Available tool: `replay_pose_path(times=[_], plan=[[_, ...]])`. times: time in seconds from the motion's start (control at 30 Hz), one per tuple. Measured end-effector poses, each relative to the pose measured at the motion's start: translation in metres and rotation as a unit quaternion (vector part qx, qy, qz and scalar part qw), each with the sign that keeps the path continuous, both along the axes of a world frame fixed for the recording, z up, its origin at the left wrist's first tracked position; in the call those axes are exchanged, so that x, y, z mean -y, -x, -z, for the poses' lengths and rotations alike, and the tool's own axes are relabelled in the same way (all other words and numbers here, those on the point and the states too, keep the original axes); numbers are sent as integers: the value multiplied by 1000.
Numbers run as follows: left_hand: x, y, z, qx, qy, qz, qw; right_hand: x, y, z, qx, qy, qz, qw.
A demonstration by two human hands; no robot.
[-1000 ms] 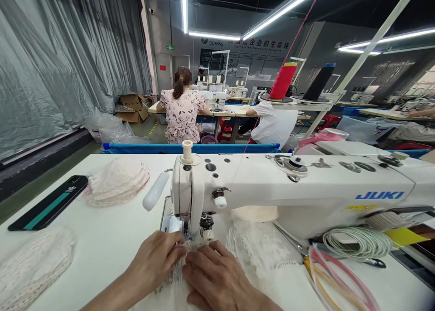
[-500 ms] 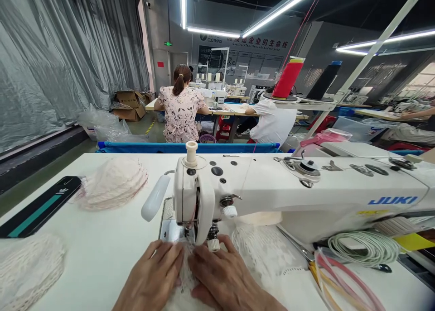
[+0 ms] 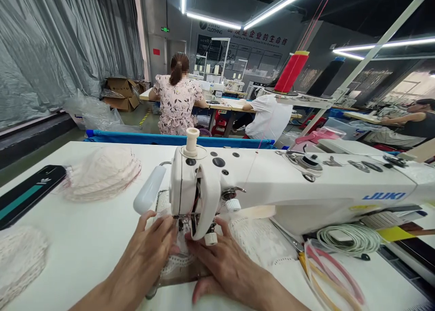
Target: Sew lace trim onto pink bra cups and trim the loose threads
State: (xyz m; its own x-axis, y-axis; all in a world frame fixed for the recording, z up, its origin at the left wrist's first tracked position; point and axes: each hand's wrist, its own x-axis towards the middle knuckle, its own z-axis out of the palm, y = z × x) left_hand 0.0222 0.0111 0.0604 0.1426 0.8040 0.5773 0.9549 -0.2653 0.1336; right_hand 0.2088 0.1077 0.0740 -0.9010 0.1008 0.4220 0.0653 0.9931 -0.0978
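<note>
White lace fabric (image 3: 178, 262) lies under the needle area of a white sewing machine (image 3: 265, 175), its scalloped edge toward me. My left hand (image 3: 151, 243) is on the left of the lace, fingers bent and close together, thumb tucked in, pinching its edge beside the presser foot (image 3: 183, 222). On the right, my right hand (image 3: 224, 261) rests with fingers stretched forward against the lace and the thumb spread apart. Its fingertips are partly hidden behind the machine's knob (image 3: 210, 239). A brownish-grey strip of the machine bed (image 3: 185, 275) shows between the hands.
Stacked pale lace cups (image 3: 102, 173), a black phone-like case (image 3: 30, 191) and another lace piece (image 3: 22, 263) lie left. More lace (image 3: 261, 243), scissors (image 3: 288, 236), coiled cord (image 3: 350, 238) and coloured strips (image 3: 329, 275) lie right. Co-workers sit beyond a blue cloth edge (image 3: 180, 140).
Both hands have shifted slightly away from me and the left has moved a little leftward. The lace has advanced under the machine, and its scalloped edge now shows. The whole view has tilted.
</note>
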Motion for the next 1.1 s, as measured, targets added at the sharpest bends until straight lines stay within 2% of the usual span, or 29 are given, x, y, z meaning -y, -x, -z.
replay_pose_path(times=[0.1, 0.23, 0.37, 0.53, 0.67, 0.9, 1.1], plan=[[14, -12, -5, 11, 17, 35, 999, 8, 1, -3, -16, 0, 2, 1000], [17, -24, -7, -4, -18, 24, 1000, 12, 5, -2, -49, 8, 9, 999], [14, -22, -9, -5, -20, 22, 1000, 10, 5, 1, -77, 9, -12, 997], [17, -23, -15, 35, 14, 23, 999, 13, 4, 1, -77, 4, 33, 996], [14, -29, -11, 5, -42, -6, 999, 14, 6, -1, -92, 6, 47, 995], [7, -24, -8, -54, -75, -38, 995, 9, 7, -2, -115, 11, 27, 993], [16, -22, 1, -40, -42, -26, 998, 5, 3, 0, -97, 19, -17, 995]])
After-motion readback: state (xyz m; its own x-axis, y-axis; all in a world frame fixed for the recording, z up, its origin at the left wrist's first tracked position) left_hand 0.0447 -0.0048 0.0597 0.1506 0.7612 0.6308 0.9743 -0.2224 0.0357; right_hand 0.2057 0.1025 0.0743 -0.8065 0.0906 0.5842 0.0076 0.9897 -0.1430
